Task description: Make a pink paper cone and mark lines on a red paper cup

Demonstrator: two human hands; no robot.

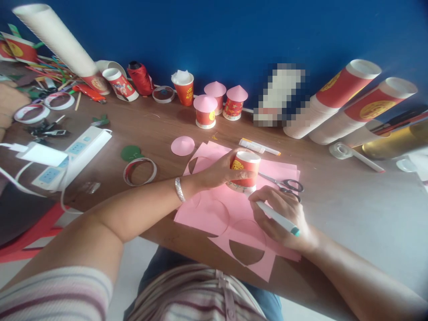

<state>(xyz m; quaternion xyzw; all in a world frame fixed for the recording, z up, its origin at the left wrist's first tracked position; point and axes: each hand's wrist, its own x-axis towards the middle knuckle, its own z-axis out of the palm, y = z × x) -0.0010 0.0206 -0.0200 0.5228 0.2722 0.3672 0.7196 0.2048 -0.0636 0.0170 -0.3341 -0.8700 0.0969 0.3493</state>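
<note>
A red paper cup (248, 171) with a gold print stands on pink paper sheets (207, 209), and my left hand (220, 170) wraps round it from the left. Dark marks show on the pale band near its bottom. My right hand (277, 214) grips a white marker (276, 217) with a green end, its writing end close to the cup's lower edge and partly hidden by my fingers. Scissors with black handles (291, 185) lie on the sheets just behind my right hand. Circles are drawn on the paper, and round holes are cut in it.
Three small cups with pink cone roofs (205, 111) stand at the back. Tall stacks of paper cups (334, 98) lean at the right. A pink cone (183, 146), a tape roll (140, 171) and a power strip (73, 156) lie to the left. Another marker (252, 146) is behind the cup.
</note>
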